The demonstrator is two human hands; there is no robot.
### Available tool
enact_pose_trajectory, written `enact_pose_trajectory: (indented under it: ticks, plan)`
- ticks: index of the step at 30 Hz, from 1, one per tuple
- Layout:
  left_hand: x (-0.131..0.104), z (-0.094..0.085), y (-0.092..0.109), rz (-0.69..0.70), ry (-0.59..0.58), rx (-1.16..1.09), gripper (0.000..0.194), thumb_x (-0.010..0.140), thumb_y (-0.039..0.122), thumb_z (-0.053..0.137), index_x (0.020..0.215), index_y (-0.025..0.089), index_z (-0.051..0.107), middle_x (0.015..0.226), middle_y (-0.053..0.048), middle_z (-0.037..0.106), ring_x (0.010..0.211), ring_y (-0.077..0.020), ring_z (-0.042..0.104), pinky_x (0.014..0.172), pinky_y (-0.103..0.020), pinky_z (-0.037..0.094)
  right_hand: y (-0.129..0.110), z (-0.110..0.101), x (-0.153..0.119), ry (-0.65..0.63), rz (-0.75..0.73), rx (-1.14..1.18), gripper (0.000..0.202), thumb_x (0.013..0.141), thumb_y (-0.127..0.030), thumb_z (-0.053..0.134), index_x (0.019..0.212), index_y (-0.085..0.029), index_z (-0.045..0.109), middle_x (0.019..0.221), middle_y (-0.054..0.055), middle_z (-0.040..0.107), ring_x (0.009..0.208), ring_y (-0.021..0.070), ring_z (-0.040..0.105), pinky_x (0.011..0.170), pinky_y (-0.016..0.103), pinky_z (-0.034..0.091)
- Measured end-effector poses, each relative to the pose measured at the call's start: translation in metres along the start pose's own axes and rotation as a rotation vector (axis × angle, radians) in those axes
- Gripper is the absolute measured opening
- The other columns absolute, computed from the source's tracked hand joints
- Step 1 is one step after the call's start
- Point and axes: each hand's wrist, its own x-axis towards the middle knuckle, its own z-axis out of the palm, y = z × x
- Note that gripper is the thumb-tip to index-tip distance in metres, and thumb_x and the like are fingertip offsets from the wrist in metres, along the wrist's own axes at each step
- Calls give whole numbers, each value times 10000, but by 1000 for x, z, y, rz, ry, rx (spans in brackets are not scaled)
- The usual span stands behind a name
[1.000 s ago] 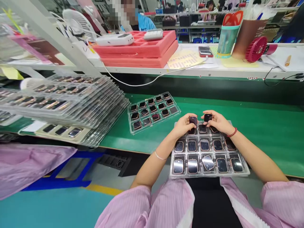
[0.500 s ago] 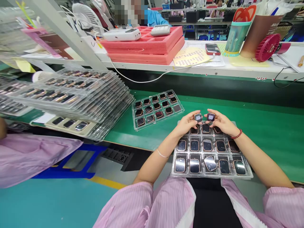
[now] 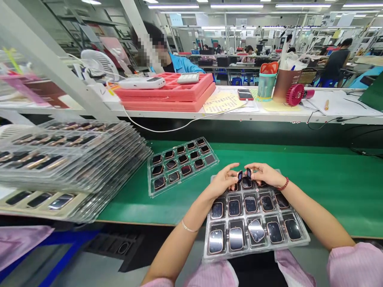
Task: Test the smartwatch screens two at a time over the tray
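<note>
Head view, only one: near tray (image 3: 257,250) is the landmark, clear plastic, three rows of five pockets. Its front edge sticks out past the green desk (image 3: 317,175) toward the lap; can't tell if the lap carries it. Guess: kept there for short reach. Left hand (image 3: 223,182) is over the near tray's far row, pinching a thin dark unit (image 3: 239,177) between thumb and fingers. Right hand (image 3: 265,174) mirrors it just beside, pinching a second dark unit (image 3: 249,174). Both units stand nearly edge-on, close together, a gap between; probably gripped at the rims to keep the faces clear and tilted for a look at them. A pale patch shows on the left one, too small to read. Hands hide part of the far row. Pockets seem there to keep the glass faces apart. One skewed unit (image 3: 256,230) sits twisted in the near tray's front-row middle pocket; its neighbours lie roughly square. Second tray (image 3: 194,174), also loaded, lies angled on the desk, left of and beyond the near tray, apart from it. Tall tray stack (image 3: 119,163) is further left, probably piled to save desk space. Red foam trays (image 3: 167,95) sit on the shelf (image 3: 224,115) beyond the near tray, off the working surface.
</note>
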Motion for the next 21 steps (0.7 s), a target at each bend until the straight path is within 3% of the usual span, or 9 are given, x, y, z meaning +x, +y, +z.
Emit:
enact_pose_trajectory:
  ticks: [21]
  plan:
    - [1, 0, -1, 4, 2, 6, 685, 727, 452, 812, 1287, 186, 520, 958, -13, 665, 473, -27, 535, 463, -196, 379, -4, 1, -3, -51, -2, -67, 553, 796, -348, 801, 1281, -148, 626, 1017, 66, 712, 481, 43, 529, 470, 218, 491]
